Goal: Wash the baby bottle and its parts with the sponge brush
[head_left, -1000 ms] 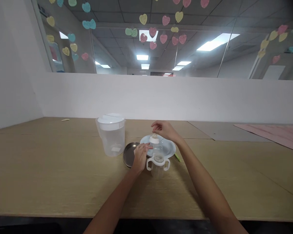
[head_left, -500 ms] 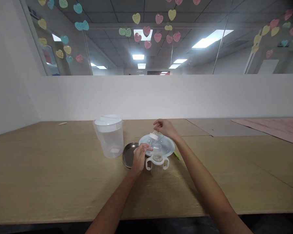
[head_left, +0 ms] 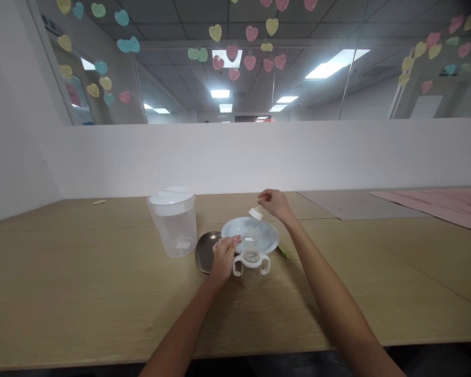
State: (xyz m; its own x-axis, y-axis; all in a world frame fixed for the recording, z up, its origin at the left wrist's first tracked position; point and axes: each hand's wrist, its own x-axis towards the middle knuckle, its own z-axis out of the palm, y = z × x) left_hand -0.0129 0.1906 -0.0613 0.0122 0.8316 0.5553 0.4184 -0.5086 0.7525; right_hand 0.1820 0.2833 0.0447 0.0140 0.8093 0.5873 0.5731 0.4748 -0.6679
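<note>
My right hand (head_left: 277,203) is raised above the far side of a pale blue bowl (head_left: 269,238), its fingers pinching a baby bottle nipple (head_left: 256,213) with a white collar. A thin straw appears to hang below the collar. At the bowl's near left rim is my left hand (head_left: 224,255), fingers stretched out and nothing visible in them. Inside the bowl lies a clear dome-shaped cover (head_left: 251,239). A clear baby bottle (head_left: 251,275) stands upright and uncapped in front of the bowl, with two white side handles.
Left of the bowl lies a dark metal tray (head_left: 204,254), partly behind my left hand. A clear plastic pitcher (head_left: 178,228) with a white lid stands beyond it. Something green (head_left: 283,252) pokes out at the bowl's right. Pink cloth (head_left: 439,204) covers the far right.
My right hand has lifted the nipple up and to the right, away from my left hand. My left hand stays nearly in place, and the bottle has not moved.
</note>
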